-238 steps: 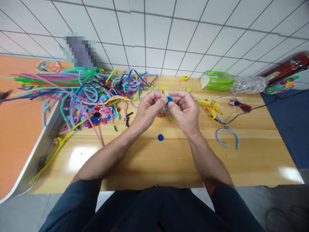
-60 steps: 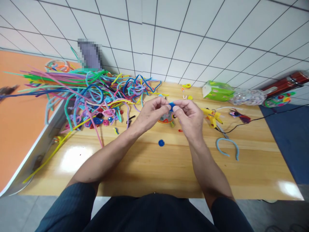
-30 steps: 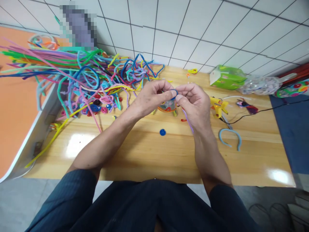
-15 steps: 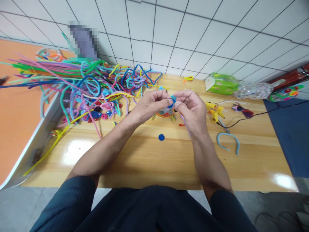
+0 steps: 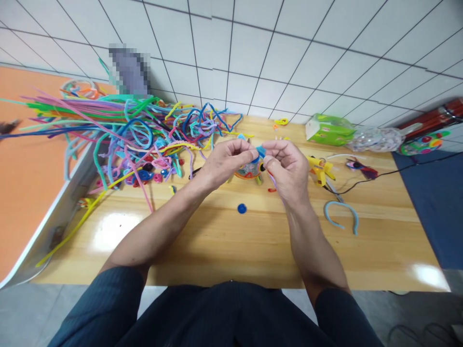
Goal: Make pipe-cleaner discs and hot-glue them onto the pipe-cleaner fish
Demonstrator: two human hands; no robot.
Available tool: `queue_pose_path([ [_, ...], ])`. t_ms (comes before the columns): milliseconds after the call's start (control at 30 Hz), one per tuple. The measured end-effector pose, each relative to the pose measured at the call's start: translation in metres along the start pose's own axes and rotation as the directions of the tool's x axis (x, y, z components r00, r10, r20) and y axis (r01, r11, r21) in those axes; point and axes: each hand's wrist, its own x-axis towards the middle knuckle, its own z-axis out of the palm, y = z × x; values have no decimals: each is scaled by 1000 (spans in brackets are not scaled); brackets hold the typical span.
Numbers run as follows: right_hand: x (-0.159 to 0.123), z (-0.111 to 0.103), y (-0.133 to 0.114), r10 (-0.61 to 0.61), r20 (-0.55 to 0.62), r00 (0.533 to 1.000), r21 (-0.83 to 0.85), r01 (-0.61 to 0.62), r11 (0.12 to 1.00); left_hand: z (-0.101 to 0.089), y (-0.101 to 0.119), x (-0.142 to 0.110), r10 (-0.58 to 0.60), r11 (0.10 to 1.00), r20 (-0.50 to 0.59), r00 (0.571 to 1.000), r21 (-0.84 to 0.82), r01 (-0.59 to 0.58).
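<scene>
Both my hands meet above the middle of the table. Finger and thumb of my left hand (image 5: 235, 159) pinch a small blue pipe cleaner piece (image 5: 260, 151). My right hand (image 5: 285, 166) is closed at the other end of the same piece, its fingertips almost touching the left ones. Behind and below them stands a small clear container with an orange rim (image 5: 248, 174), partly covered by my fingers. A blue coiled disc (image 5: 242, 208) lies on the table nearer to me. By my right wrist is a short red piece (image 5: 271, 190).
Many pipe cleaners (image 5: 119, 115) are heaped at the left, over a white-edged orange board (image 5: 25, 178). On the right are a yellow glue gun (image 5: 320, 169) with a black cord, a light blue curved pipe cleaner (image 5: 341, 205) and a green package (image 5: 330, 129) by the tiled wall.
My fingers have shifted slightly on the blue piece, and both hands keep their pinch. The whole view has moved a little; the things on the table lie as before.
</scene>
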Motion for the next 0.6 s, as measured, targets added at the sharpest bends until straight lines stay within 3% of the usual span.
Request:
queue_pose_path([
  [167, 0, -1, 0, 28, -11, 1000, -24, -28, 999, -1, 0, 0, 2, 1000, 0, 1000, 13, -2],
  [367, 1, -3, -1, 74, 62, 995, -3, -74, 997, -3, -2, 1, 32, 999, 11, 999, 39, -33],
  [600, 0, -5, -4, 52, 1, 999, -26, -52, 998, -2, 1, 0, 4, 1000, 8, 1000, 29, -4],
])
